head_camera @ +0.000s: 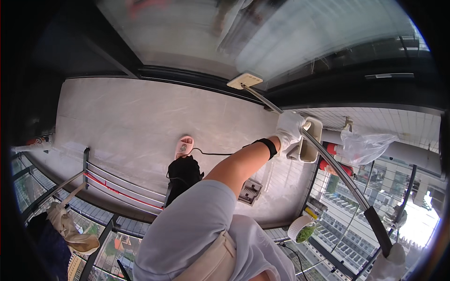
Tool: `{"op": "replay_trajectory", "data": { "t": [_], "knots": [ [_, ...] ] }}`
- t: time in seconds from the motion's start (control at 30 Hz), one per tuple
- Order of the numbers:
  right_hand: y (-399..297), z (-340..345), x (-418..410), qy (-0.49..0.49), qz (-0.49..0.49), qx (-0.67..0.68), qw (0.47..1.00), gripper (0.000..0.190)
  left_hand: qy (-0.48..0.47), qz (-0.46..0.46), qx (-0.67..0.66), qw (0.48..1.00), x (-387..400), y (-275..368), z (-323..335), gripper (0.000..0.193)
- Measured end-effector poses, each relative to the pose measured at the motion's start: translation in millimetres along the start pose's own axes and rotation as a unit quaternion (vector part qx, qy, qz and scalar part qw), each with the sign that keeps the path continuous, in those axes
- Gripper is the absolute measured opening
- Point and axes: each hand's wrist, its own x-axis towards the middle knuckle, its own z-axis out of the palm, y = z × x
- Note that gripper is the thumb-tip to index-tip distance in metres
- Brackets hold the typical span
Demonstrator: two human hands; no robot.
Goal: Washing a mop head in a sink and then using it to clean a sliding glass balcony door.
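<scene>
My left hand (290,130), in a white glove with a black band at the wrist, grips the middle of a telescopic metal pole (332,154). My right hand (390,263), also in a white glove and partly cut off at the lower right, holds the pole's black grip (378,228) near its end. The pole's flat cream-coloured head (245,81) is at the lower edge of a large glass panel (190,45), by its dark frame. Just beyond my left hand, a narrow cream plastic bucket (311,144) stands on the floor, partly hidden by hand and pole.
A metal rack (123,195) with a red strap is at lower left. Toward the right are a tap (348,123), a clear plastic bag (365,144) and red containers (335,168). A grey drain-like fixture (250,191) and a white plant pot (300,228) lie nearer. A dark cable crosses the floor by a pink slipper (184,145).
</scene>
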Motion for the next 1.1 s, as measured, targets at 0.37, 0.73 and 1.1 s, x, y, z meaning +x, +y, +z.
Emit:
{"op": "replay_trajectory", "data": {
  "t": [0.37,0.73,1.1],
  "knots": [
    [-7.1,-18.0,-9.6,-0.059,-0.049,-0.161,0.984,0.03,-0.017,-0.011,-0.02,1.0,-7.1,32.0,56.7,0.017],
    [-0.4,-33.5,-5.6,0.169,-0.117,-0.029,0.978,0.031,-0.084,-0.012,-0.016,0.996,-14.8,29.5,-2.3,0.009],
    [-19.1,-16.8,19.6,-0.14,0.01,-0.058,0.988,0.016,0.059,-0.019,0.102,0.993,-42.4,-71.0,-149.6,0.028]
  ]
}}
